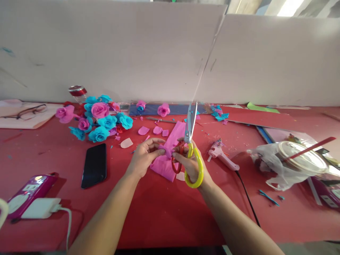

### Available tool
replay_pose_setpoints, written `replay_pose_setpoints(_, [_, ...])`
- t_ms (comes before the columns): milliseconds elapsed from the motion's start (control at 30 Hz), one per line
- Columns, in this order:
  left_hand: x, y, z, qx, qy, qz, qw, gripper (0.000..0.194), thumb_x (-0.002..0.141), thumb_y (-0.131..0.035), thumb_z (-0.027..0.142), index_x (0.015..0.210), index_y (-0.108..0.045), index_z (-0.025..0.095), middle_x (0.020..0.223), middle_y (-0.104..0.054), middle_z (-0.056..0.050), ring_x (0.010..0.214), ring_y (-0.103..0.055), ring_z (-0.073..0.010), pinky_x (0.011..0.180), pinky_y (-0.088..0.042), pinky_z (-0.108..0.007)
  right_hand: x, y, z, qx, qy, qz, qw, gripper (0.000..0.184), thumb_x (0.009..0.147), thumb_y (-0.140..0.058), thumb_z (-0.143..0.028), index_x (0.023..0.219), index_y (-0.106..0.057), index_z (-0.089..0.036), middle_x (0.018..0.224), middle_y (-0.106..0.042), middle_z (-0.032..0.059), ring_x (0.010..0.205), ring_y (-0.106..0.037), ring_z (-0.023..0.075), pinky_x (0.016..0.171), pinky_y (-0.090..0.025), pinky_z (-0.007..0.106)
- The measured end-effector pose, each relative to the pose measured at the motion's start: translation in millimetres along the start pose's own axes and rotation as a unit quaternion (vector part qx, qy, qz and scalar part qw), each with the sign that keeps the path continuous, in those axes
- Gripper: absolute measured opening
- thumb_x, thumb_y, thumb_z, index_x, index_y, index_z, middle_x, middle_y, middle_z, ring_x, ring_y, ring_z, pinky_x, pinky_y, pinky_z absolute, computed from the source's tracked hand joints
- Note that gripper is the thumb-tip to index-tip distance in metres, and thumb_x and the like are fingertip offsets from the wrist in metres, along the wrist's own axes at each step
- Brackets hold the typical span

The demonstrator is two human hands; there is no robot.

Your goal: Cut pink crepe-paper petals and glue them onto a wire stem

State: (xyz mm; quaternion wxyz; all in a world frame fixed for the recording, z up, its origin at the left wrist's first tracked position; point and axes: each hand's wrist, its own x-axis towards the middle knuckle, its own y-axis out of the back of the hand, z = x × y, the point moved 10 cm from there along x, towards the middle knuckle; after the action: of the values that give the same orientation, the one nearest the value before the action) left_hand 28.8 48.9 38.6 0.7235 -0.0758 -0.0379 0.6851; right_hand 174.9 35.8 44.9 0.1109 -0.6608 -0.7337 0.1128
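Observation:
My right hand [189,163] grips scissors [190,141] with one yellow and one red handle loop, blades pointing up and away, slightly apart. My left hand [145,156] pinches a small folded piece of pink crepe paper [168,151] between thumb and fingers; my right fingertips touch the same piece. Beneath both hands lies a longer strip of pink crepe paper [172,136] on the red table [164,212]. Cut pink petals [143,130] lie just beyond it.
A pile of blue and pink paper roses [98,118] sits at back left, a black phone [94,165] left of my hands. A glue gun [223,157] and its black cord lie right. A plastic cup in a bag [294,161] stands far right. Glasses [26,111] rest far left.

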Motion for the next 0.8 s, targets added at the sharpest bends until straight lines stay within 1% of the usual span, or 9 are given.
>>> replay_pose_setpoints(167, [-2, -2.3, 3, 0.0, -0.017, -0.011, 1.0, 0.032, 0.068, -0.074, 0.023, 0.099, -0.067, 0.02, 0.078, -0.065, 0.0, 0.076, -0.062, -0.0139, 0.072, -0.047, -0.025, 0, 3, 2, -0.008, -0.018, 0.021, 1.0, 0.041, 0.067, -0.067, -0.016, 0.102, -0.048, -0.024, 0.072, -0.06, -0.0066, 0.057, -0.058, 0.0101, 0.056, -0.05, 0.024])
replay_pose_setpoints(267, [-3, 1.0, 3, 0.002, -0.02, 0.005, 1.0, 0.029, 0.07, -0.071, 0.022, 0.098, -0.067, 0.021, 0.078, -0.064, 0.001, 0.074, -0.06, -0.0121, 0.068, -0.044, -0.023, -1, 3, 5, -0.003, -0.031, 0.023, 0.999, 0.042, 0.066, -0.068, -0.017, 0.102, -0.049, -0.023, 0.071, -0.06, -0.0065, 0.06, -0.059, 0.0107, 0.059, -0.052, 0.024])
replay_pose_setpoints(333, [-3, 2.0, 3, 0.013, -0.02, 0.01, 1.0, 0.028, 0.07, -0.071, 0.02, 0.098, -0.066, 0.022, 0.077, -0.063, 0.002, 0.073, -0.059, -0.011, 0.066, -0.043, -0.022, -1, 2, 9, 0.004, -0.042, 0.014, 0.999, 0.041, 0.068, -0.068, -0.019, 0.104, -0.049, -0.023, 0.074, -0.061, -0.0052, 0.063, -0.062, 0.0118, 0.06, -0.053, 0.026])
replay_pose_setpoints(433, [-4, -3.6, 5, 0.02, -0.019, -0.018, 0.999, 0.031, 0.072, -0.071, 0.022, 0.102, -0.064, 0.022, 0.078, -0.064, 0.001, 0.073, -0.059, -0.0117, 0.068, -0.044, -0.023, -1, 0, 11, 0.015, -0.048, 0.001, 0.999, 0.038, 0.071, -0.067, -0.024, 0.106, -0.05, -0.023, 0.077, -0.062, -0.0038, 0.066, -0.064, 0.013, 0.06, -0.054, 0.027])
replay_pose_setpoints(500, [-4, -6.3, 7, 0.028, -0.025, -0.031, 0.999, 0.033, 0.072, -0.071, 0.023, 0.104, -0.063, 0.022, 0.08, -0.065, 0.0, 0.074, -0.06, -0.0125, 0.07, -0.045, -0.024, -2, -2, 9, 0.012, -0.04, 0.0, 0.999, 0.039, 0.07, -0.068, -0.023, 0.104, -0.049, -0.023, 0.074, -0.06, -0.0049, 0.065, -0.063, 0.0127, 0.06, -0.054, 0.027])
replay_pose_setpoints(567, [-3, -4.3, 9, 0.04, -0.041, -0.016, 0.998, 0.032, 0.071, -0.072, 0.023, 0.102, -0.063, 0.022, 0.083, -0.065, -0.001, 0.078, -0.059, -0.013, 0.072, -0.045, -0.025, -2, -3, 4, -0.009, -0.016, 0.008, 1.0, 0.04, 0.068, -0.068, -0.021, 0.102, -0.048, -0.024, 0.069, -0.059, -0.0064, 0.062, -0.061, 0.0124, 0.059, -0.053, 0.027])
replay_pose_setpoints(633, [-3, -1.2, 7, 0.048, -0.051, 0.012, 0.997, 0.03, 0.069, -0.073, 0.022, 0.098, -0.064, 0.022, 0.084, -0.063, 0.0, 0.079, -0.059, -0.0128, 0.07, -0.046, -0.024, -4, -1, -3, -0.047, 0.013, 0.031, 0.998, 0.039, 0.068, -0.068, -0.019, 0.1, -0.047, -0.024, 0.066, -0.057, -0.0074, 0.059, -0.059, 0.0121, 0.058, -0.051, 0.026])
replay_pose_setpoints(733, [-3, 1.4, 0, 0.036, -0.041, 0.055, 0.997, 0.028, 0.066, -0.073, 0.02, 0.092, -0.061, 0.021, 0.08, -0.061, 0.002, 0.071, -0.059, -0.0112, 0.065, -0.047, -0.023, -7, 2, -7, -0.1, 0.041, 0.06, 0.992, 0.039, 0.068, -0.066, -0.015, 0.101, -0.047, -0.025, 0.068, -0.056, -0.0074, 0.058, -0.056, 0.0112, 0.056, -0.048, 0.025])
replay_pose_setpoints(800, [-5, 1.3, -1, 0.01, -0.042, 0.078, 0.996, 0.029, 0.067, -0.073, 0.022, 0.092, -0.059, 0.021, 0.083, -0.063, 0.002, 0.07, -0.06, -0.011, 0.067, -0.049, -0.024, -7, 4, -7, -0.119, 0.054, 0.067, 0.989, 0.04, 0.068, -0.065, -0.013, 0.101, -0.048, -0.026, 0.069, -0.055, -0.0073, 0.06, -0.056, 0.0112, 0.057, -0.046, 0.024])
